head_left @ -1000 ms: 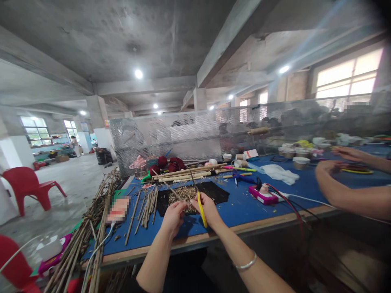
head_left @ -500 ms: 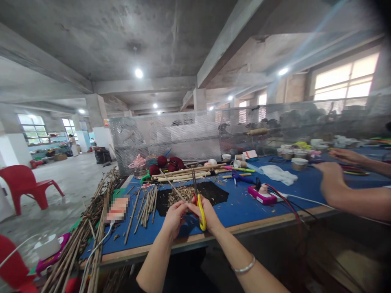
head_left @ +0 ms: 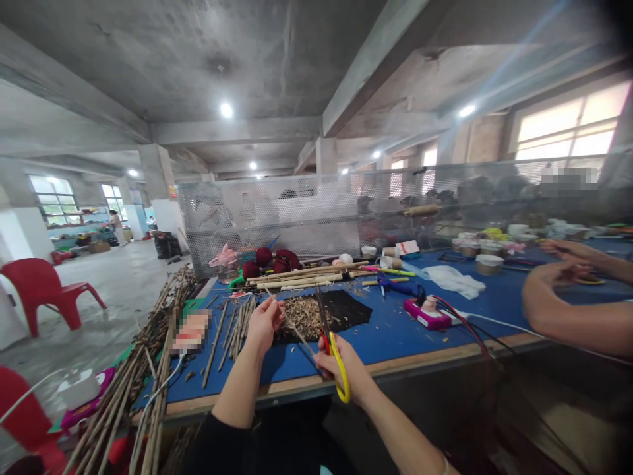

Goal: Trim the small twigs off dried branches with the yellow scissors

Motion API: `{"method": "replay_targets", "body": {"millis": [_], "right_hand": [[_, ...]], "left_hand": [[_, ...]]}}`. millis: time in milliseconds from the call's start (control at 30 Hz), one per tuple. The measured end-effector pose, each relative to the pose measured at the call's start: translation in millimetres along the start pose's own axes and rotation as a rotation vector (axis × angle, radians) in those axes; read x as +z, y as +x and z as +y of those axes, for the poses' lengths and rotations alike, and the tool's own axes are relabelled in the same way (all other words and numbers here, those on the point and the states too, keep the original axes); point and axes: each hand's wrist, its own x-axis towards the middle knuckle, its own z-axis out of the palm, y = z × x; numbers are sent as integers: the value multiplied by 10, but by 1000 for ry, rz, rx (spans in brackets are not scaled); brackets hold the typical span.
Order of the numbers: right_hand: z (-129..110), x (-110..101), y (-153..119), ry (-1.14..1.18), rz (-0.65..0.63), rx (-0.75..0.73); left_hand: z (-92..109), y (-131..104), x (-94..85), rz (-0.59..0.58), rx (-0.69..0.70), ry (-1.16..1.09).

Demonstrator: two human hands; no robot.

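A thin stick (head_left: pixel 295 323) slants between my two hands above the blue table. My left hand (head_left: pixel 264 321) pinches its upper end. Near the stick's lower end, my right hand (head_left: pixel 341 365) is closed on scissors with yellow handles (head_left: pixel 340 376), their dark blades pointing up and away; its thumb touches the stick. Behind the hands, a heap of small wood chips (head_left: pixel 304 315) lies on a black cloth (head_left: pixel 353 311). Cut sticks (head_left: pixel 242 326) lie in a row left of the cloth.
Long twigs (head_left: pixel 123 389) hang over the table's left edge beside a white cable. Pale rods (head_left: pixel 306 277) and dark red yarn balls (head_left: pixel 284 261) lie at the back. A purple power strip (head_left: pixel 428 314) sits to the right, near another person's arms (head_left: pixel 568 297).
My hands have moved apart: the left went up and left to the stick's upper end, the right went down and right with the scissors. The other person's hands have shifted slightly.
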Motion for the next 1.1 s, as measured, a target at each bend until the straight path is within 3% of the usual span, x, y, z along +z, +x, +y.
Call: {"method": "replay_targets", "body": {"millis": [333, 500, 600, 767, 900, 1033, 1100], "right_hand": [[74, 22, -111, -180, 30, -20], [-114, -67, -81, -172, 55, 52], [-184, -199, -44, -190, 132, 88], [-174, -237, -12, -5, 229, 97], [-249, -173, 167, 252, 393, 43], [-394, -203, 424, 430, 348, 61], [-451, -240, 513, 397, 303, 32]], "left_hand": [[-68, 19, 131, 11, 32, 144], [-160, 37, 76, -64, -77, 30], [-204, 49, 29, -37, -58, -81], [-179, -103, 87, 25, 75, -115], [-161, -460, 218, 56, 299, 101], [-252, -811, 262, -129, 540, 457], [-324, -887, 242, -254, 525, 546]]}}
